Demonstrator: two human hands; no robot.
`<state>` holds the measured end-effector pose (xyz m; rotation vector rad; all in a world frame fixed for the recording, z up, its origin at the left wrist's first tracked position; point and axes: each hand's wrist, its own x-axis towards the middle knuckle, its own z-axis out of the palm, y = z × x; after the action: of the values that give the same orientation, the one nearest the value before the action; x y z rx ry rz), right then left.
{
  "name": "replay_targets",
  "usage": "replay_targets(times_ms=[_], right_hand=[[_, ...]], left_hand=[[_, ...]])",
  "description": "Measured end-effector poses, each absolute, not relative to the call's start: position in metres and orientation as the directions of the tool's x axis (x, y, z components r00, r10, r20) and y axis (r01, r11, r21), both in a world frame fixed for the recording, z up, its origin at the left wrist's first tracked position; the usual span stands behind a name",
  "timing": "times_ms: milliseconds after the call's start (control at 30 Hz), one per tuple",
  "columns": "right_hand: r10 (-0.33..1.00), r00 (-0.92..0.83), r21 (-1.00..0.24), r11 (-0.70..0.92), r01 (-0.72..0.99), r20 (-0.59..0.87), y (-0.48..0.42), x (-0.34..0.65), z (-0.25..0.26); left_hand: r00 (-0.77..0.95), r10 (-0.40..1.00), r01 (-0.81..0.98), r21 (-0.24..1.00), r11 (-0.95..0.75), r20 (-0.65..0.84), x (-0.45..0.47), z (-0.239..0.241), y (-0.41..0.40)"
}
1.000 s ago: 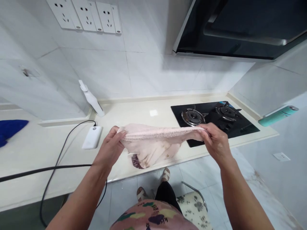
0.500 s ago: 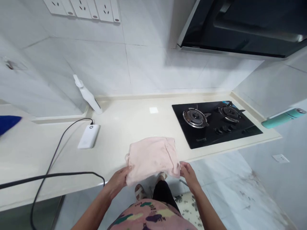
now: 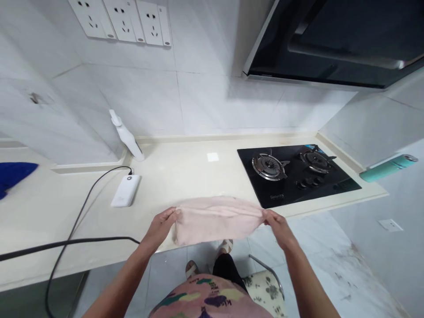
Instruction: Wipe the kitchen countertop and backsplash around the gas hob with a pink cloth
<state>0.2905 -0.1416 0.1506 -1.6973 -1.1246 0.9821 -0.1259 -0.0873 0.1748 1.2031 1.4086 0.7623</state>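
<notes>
A pale pink cloth stretches between my two hands at the front edge of the cream countertop. My left hand pinches its left upper corner, fingers closed. At the opposite end, my right hand grips the right corner between thumb and fingers. Lengthwise folds run across the upper part of the cloth, and its lower part hangs over the counter edge. Whether it is one layer or several I cannot tell.
Right of the cloth lies a black gas hob, under a dark range hood. To the left are a white power bank with a black cable, a white spray bottle and a blue cloth. A floral-seated chair stands below.
Both hands have moved up and farther apart. The pink cloth, earlier spread flatter over the counter, is now pulled wide and folded lengthwise along its top.
</notes>
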Motion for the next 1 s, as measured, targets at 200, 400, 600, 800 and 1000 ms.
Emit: replay_targets(times_ms=[200,400,600,800,1000], right_hand=[[0.96,0.279,-0.966,-0.072,0.247,0.0,-0.211,0.333,0.242],[0.756,0.562,-0.94,0.309,0.145,0.335,-0.213,0.319,0.318],[0.71,0.568,-0.905,0.381,0.188,0.417,-0.171,0.315,0.34],[0.874,0.38,-0.937,0.2,0.287,0.303,-0.111,0.322,0.295],[0.95,0.31,-0.973,-0.098,0.209,-0.029,-0.058,0.308,0.238]], left_hand=[[0.345,0.917,0.173,0.947,-0.271,0.199,-0.136,0.274,-0.109],[0.209,0.832,-0.084,0.857,-0.508,0.514,-0.131,0.333,-0.117],[0.065,0.898,-0.091,0.899,-0.429,0.436,-0.121,0.324,-0.105],[0.0,0.947,0.176,0.932,-0.316,0.321,-0.12,0.29,-0.077],[-0.036,0.999,0.255,0.967,0.002,0.007,-0.115,0.259,-0.065]])
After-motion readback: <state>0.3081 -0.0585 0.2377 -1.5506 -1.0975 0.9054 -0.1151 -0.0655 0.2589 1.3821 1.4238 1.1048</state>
